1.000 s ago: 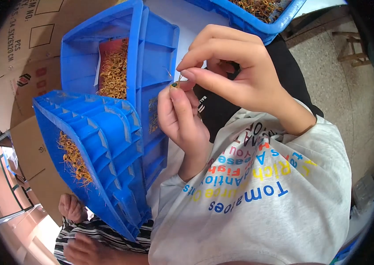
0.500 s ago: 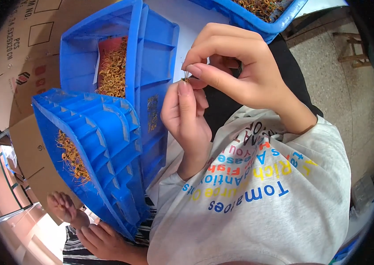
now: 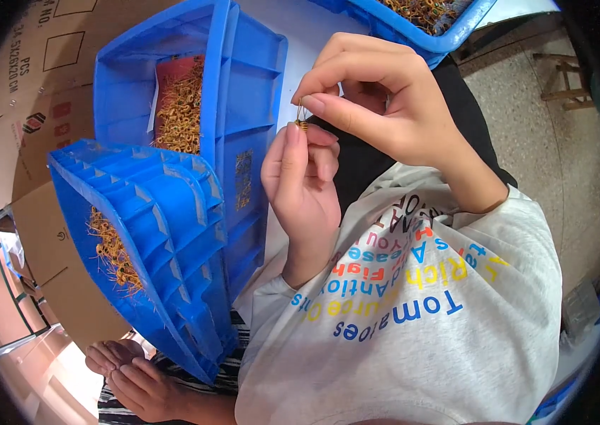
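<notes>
A small wire-wound coil (image 3: 303, 127), copper-yellow with dark bands, is pinched upright between the thumb and fingers of my left hand (image 3: 303, 177). Thin wire leads (image 3: 301, 111) rise from its top. Just above, my right hand (image 3: 385, 106) holds the upper ends of those leads between thumb and forefinger, its other fingers curled. Left of my hands, a blue plastic bin (image 3: 247, 106) lies with its opening showing a heap of similar copper-coloured coils (image 3: 179, 113). A second blue bin (image 3: 179, 212), tilted in front of it, holds more coils (image 3: 112, 251).
Another blue bin (image 3: 449, 39) with coils stands at the far right of the white tabletop (image 3: 296, 42). Cardboard boxes (image 3: 52, 163) line the left. Close by at lower left are a co-worker's hands (image 3: 137, 386). A wooden stool (image 3: 569, 85) stands on the floor.
My left hand has tilted slightly, so more of the coil and its leads shows. The co-worker's raised hand has come down beside their other hand.
</notes>
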### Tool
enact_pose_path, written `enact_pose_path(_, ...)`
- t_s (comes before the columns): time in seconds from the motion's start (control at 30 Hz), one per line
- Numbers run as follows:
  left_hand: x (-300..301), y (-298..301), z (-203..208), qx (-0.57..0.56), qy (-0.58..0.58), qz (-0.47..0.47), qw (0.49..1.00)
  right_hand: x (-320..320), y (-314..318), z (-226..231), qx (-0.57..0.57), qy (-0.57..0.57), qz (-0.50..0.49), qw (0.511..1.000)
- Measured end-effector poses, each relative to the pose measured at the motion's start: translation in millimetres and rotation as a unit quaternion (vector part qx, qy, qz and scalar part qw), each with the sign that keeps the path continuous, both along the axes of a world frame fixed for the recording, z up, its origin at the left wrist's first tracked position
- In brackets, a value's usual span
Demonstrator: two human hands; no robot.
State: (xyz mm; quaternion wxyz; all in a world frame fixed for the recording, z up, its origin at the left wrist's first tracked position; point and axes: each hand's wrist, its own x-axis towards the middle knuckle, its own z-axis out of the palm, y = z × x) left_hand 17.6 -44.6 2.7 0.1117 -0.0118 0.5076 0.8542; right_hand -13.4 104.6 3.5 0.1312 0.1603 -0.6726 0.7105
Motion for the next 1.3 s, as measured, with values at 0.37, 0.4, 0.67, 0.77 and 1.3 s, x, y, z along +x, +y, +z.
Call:
enact_pose_path(0.37,2,11,-2,-0.155,0.087,0.071,0.982,1,-5,-1,-0.064,-0.081,-0.023,0.994)
enact_pose_path(0.4,2,12,-1,-0.169,0.092,0.083,0.978,2,-6,0,-0.057,-0.072,-0.035,0.995)
enact_pose_path(0.67,-2,10,-8,-0.169,0.106,0.111,0.974,5,-6,1,0.061,0.053,-0.080,0.994)
enact_pose_path(0.77,-3,11,-7,-0.143,0.088,0.123,0.978,5,-11,0,0.080,0.088,-0.116,0.986)
enact_pose_path(1.3,-7,3,-19,-0.285,0.170,0.065,0.941,-2,0,-4,0.258,0.274,-0.129,0.917)
